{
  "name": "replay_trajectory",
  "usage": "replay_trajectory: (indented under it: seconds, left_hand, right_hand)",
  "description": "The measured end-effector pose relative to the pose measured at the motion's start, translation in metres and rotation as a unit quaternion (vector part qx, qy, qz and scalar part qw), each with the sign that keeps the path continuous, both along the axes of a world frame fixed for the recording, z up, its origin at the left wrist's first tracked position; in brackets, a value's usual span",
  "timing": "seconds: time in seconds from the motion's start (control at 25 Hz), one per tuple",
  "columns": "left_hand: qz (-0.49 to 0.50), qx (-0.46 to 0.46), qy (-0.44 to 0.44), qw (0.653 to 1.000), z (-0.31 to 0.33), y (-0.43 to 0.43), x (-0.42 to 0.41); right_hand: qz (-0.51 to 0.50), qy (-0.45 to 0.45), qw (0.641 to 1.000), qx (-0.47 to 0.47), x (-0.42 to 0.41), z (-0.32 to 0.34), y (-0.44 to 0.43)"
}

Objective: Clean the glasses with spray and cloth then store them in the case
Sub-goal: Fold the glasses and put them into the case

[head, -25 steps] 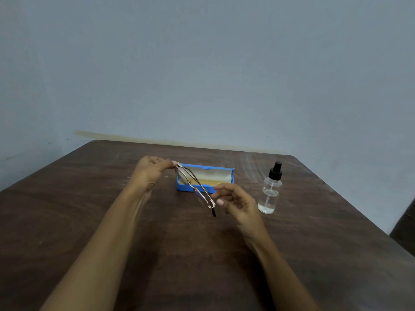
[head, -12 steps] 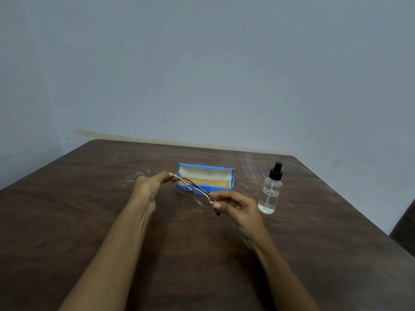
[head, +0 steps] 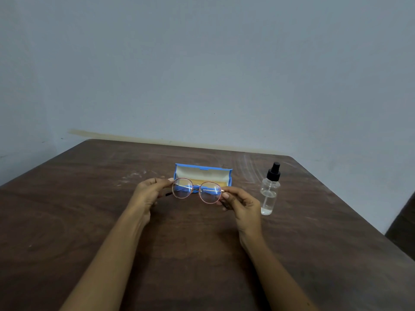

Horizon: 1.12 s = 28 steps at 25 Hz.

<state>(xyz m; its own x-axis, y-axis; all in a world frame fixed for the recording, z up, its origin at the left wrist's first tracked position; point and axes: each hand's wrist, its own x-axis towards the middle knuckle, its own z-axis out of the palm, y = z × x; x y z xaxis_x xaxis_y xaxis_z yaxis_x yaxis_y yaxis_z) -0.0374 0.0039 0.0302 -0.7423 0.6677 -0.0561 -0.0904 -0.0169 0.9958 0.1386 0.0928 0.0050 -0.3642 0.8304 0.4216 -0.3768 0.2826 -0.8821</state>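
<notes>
Broadly, a pale blue-grey wall [head: 202, 63] rises beyond your hands, and under them runs a dark wooden bench [head: 89, 232], scuffed whitish toward its far edge. Just past your hands lies the blue case [head: 203, 169], lid open and pale inside. Near your right hand [head: 243, 204], on its right and apart from it, a clear spray bottle [head: 270, 194] stands upright. Bare bench spreads left of your left hand [head: 149, 194]. Each hand pinches one side of the glasses [head: 183, 188], held above the bench.

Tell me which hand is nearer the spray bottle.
Right. The right hand sits just left of the spray bottle, apart from it; the left hand is farther left, past the glasses.
</notes>
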Motion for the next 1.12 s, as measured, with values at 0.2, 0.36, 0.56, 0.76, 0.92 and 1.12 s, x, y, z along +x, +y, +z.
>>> replay_trajectory:
  seconds: [0.2, 0.36, 0.56, 0.76, 0.92, 1.12]
  left_hand:
    - [-0.041, 0.031, -0.014, 0.999, -0.009, 0.004, -0.005]
    - [-0.043, 0.074, -0.036, 0.996, -0.012, 0.010, -0.008]
    - [-0.038, 0.058, 0.050, 0.996, -0.011, 0.016, -0.015]
    - [-0.026, 0.029, 0.179, 0.983, -0.002, 0.030, -0.018]
    - [0.007, -0.001, 0.248, 0.969, -0.004, 0.046, -0.028]
    - [0.040, -0.026, 0.291, 0.956, -0.009, 0.063, -0.034]
  right_hand:
    - [-0.035, -0.021, 0.999, 0.016, -0.003, 0.000, 0.009]
    - [-0.046, -0.020, 0.999, 0.004, -0.009, -0.002, 0.017]
    - [-0.055, -0.025, 0.998, -0.006, -0.016, -0.004, 0.031]
    - [-0.115, -0.052, 0.992, -0.012, -0.023, -0.004, 0.043]
    - [-0.233, -0.135, 0.960, 0.077, -0.030, -0.006, 0.054]
    - [-0.283, -0.201, 0.933, 0.097, -0.036, -0.003, 0.061]
